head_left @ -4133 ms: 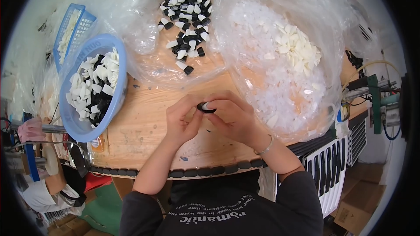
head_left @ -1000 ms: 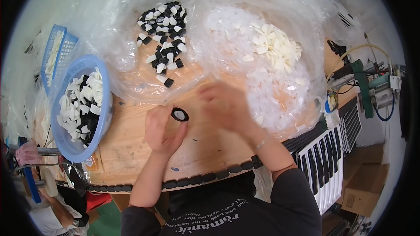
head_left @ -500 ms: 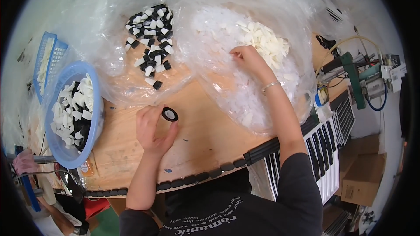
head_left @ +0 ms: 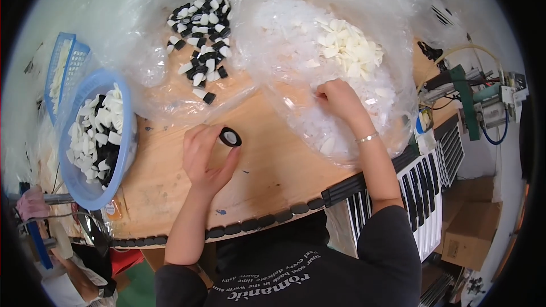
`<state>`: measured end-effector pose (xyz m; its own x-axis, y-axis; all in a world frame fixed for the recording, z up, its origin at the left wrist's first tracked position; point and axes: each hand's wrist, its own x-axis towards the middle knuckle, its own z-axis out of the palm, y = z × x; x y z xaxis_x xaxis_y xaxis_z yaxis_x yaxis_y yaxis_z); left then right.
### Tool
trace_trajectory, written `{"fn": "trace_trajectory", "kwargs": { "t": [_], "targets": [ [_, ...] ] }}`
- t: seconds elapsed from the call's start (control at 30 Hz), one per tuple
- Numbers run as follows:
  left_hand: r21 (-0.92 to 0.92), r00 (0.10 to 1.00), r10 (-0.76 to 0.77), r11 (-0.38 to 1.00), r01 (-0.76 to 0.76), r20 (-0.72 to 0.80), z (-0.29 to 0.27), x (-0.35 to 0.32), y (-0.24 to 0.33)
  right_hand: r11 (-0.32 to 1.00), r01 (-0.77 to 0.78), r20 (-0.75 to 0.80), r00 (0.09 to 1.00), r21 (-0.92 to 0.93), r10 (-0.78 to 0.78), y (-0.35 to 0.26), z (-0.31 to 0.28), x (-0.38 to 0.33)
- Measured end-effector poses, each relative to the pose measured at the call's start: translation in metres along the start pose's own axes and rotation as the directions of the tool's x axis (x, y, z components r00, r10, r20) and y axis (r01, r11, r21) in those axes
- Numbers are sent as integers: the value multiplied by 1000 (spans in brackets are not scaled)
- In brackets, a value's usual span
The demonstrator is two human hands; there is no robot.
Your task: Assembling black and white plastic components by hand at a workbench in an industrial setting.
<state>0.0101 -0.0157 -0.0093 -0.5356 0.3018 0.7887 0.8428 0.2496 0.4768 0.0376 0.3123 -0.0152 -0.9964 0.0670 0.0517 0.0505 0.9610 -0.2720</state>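
Observation:
My left hand (head_left: pixel 206 156) pinches a round black cap-like part (head_left: pixel 230 137) with a pale, translucent centre, held between thumb and fingers above the bare wood. On the right, my right hand (head_left: pixel 343 102) reaches over a spread of small clear plastic pieces (head_left: pixel 284 31) on plastic sheeting. Its fingertips are pressed together, and whatever they grip is too small to make out. Just beyond that hand lies a heap of cream-white flat pieces (head_left: pixel 351 51). Farther left sits a pile of black parts with white tabs (head_left: pixel 200 25), also on plastic.
A blue basin (head_left: pixel 129 142) full of white and black parts stands at the left, with a blue basket (head_left: pixel 75 68) behind it. Black pads line the near table edge (head_left: pixel 250 224). At the right are a green clamp-like machine (head_left: pixel 467 102) and cardboard boxes (head_left: pixel 475 227).
My right hand has drawn back toward me across the clear pieces. My left hand keeps its hold on the black part with little movement. The whole view has shifted slightly.

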Motion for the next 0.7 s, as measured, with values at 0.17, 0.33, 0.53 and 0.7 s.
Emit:
{"fn": "trace_trajectory", "kwargs": {
  "t": [0.17, 0.33, 0.53, 0.7],
  "targets": [
    [-27, 999, -31, 999, 30, -19, -1, 0, -1, 972, -42, 71, 996, -230, 60, -13, -1, -10],
    [-63, 1000, -23, 998, 22, -18, 0, -1, -2, 991, 131, -271, 955, 30, -118, -54, -18, -11],
    [-243, 978, -206, 947, 208, 36, -3, -7, -4, 703, 280, -186, 960, 654, -210, -134, -8, -5],
    [-594, 873, -481, 680, 430, 81, 2, -9, -5, 590, 107, -116, 993, 800, -23, -136, 8, -11]
  ]
}}
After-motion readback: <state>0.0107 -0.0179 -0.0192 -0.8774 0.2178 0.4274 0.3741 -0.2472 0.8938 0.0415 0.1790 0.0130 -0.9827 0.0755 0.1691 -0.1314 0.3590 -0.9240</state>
